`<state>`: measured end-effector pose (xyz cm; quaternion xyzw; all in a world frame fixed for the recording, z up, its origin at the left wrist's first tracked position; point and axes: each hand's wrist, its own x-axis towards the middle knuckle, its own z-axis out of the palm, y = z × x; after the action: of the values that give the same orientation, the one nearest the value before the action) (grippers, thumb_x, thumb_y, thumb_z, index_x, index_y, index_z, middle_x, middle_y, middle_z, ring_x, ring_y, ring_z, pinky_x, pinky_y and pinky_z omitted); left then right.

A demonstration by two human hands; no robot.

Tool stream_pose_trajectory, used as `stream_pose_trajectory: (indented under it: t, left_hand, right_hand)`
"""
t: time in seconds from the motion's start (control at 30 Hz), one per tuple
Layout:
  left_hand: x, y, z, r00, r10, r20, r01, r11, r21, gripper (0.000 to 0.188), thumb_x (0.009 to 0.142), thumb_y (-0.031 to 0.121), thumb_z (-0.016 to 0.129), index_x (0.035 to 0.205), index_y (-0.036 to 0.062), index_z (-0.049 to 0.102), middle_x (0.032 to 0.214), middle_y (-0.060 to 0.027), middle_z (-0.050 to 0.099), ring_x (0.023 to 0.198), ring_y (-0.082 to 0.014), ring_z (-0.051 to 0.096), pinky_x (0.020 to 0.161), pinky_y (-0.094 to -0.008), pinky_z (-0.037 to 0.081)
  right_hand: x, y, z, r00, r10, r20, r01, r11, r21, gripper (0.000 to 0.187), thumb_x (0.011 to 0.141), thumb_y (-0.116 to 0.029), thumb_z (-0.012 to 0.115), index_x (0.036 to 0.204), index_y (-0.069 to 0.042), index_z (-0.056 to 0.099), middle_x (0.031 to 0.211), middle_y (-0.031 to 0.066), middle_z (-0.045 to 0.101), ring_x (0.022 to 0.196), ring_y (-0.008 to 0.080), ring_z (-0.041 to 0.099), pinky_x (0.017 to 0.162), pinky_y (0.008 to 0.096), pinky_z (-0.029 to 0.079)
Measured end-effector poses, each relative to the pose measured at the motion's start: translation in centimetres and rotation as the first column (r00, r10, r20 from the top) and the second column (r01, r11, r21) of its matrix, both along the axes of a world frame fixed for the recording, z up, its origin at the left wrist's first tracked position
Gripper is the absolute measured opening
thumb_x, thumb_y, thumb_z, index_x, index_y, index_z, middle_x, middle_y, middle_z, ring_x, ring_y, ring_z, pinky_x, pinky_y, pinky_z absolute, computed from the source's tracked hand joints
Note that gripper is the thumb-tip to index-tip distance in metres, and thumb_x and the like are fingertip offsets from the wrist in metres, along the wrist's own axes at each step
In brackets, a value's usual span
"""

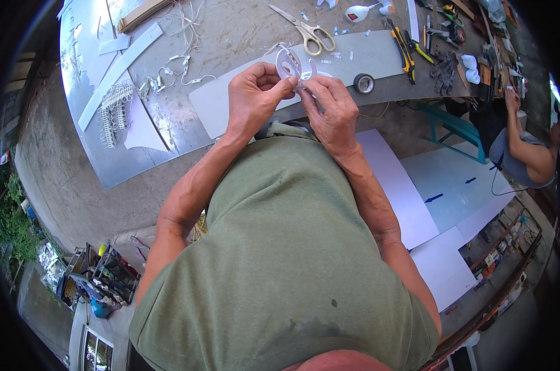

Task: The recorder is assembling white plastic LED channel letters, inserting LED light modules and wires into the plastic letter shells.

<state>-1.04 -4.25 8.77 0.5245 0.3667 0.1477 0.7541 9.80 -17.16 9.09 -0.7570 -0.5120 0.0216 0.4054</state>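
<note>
Olive shirt [286, 241] is being flanked by forward-stretched forearms [196, 182]; over the pale panel [209, 102], a white curved piece [280, 67] is being pinched thumb-to-finger by the left hand [255, 96] and right hand [333, 114].

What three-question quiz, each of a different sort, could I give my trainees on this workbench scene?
1. True or false: the bare left hand holds the white curved piece.
2. What lies just to the right of the bare right hand? A: red bucket; B: round black tape roll; C: wooden mallet.
3. Fill in: the long-bladed metal scissors have ___ looped handles.

Key: 1 true; 2 B; 3 beige.
</note>
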Motion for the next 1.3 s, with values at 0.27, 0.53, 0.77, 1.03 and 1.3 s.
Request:
stream_pose_trajectory:
  t: [0.27, 0.53, 0.77, 1.03, 1.3]
  left_hand:
    - [-0.3, 0.2, -1.0, 0.995, -0.012, 0.094, 0.014, 1.0, -0.028, 0.026, 0.09, 0.007, 0.075, 0.111, -0.0072, 0.066, 0.097, -0.014, 0.074, 0.084, -0.0161, 0.072, 0.077, -0.0297, 0.062]
    - [-0.3, 0.4, -0.8, 0.995, -0.036, 0.097, 0.043, 0.997, -0.067, 0.027, 0.09, 0.008, 0.074, 0.111, -0.0075, 0.067, 0.092, -0.0125, 0.074, 0.081, -0.0148, 0.071, 0.074, -0.0287, 0.062]
    - [-0.4, 0.4, -1.0, 0.991, -0.104, 0.087, 0.103, 0.995, 0.014, 0.026, 0.091, 0.006, 0.073, 0.112, -0.0069, 0.067, 0.092, -0.0114, 0.074, 0.082, -0.0133, 0.07, 0.074, -0.0278, 0.061]
    - [-0.4, 0.2, -1.1, 0.981, -0.193, 0.033, 0.184, 0.965, 0.186, 0.031, 0.091, 0.004, 0.072, 0.119, -0.0062, 0.064, 0.1, -0.0102, 0.073, 0.089, -0.014, 0.07, 0.079, -0.0274, 0.06]
    - [-0.8, 0.8, -0.6, 0.97, -0.209, 0.126, 0.206, 0.978, 0.041, 0.037, 0.088, 0.003, 0.075, 0.121, -0.0071, 0.062, 0.107, -0.0129, 0.071, 0.099, -0.0167, 0.069, 0.092, -0.0312, 0.057]
  right_hand:
    - [0.2, 0.3, -0.1, 1.0, -0.002, 0.01, 0.003, 0.999, -0.054, 0.021, 0.078, -0.002, 0.077, 0.098, -0.004, 0.07, 0.094, 0.0089, 0.062, 0.087, 0.0271, 0.062, 0.073, 0.0392, 0.051]
    - [1.6, 0.4, 1.1, 0.985, -0.085, -0.15, 0.079, 0.996, -0.049, 0.019, 0.084, -0.005, 0.075, 0.102, -0.004, 0.071, 0.096, 0.0084, 0.065, 0.087, 0.0258, 0.063, 0.073, 0.0383, 0.052]
    - [2.9, 0.5, 1.9, 0.895, -0.197, -0.4, 0.125, 0.972, -0.201, 0.027, 0.081, -0.018, 0.079, 0.104, -0.006, 0.072, 0.099, 0.0038, 0.069, 0.087, 0.0169, 0.063, 0.072, 0.0302, 0.051]
    - [3.0, 0.5, 0.2, 0.685, -0.149, -0.713, -0.023, 0.974, -0.225, 0.032, 0.082, -0.016, 0.08, 0.11, -0.003, 0.073, 0.094, 0.0033, 0.072, 0.082, 0.0094, 0.062, 0.07, 0.0275, 0.051]
    - [2.9, 0.9, 0.1, 0.554, -0.121, -0.823, 0.042, 0.992, -0.118, 0.026, 0.085, -0.009, 0.077, 0.109, 0.001, 0.073, 0.087, 0.0024, 0.072, 0.073, 0.0057, 0.06, 0.064, 0.0227, 0.052]
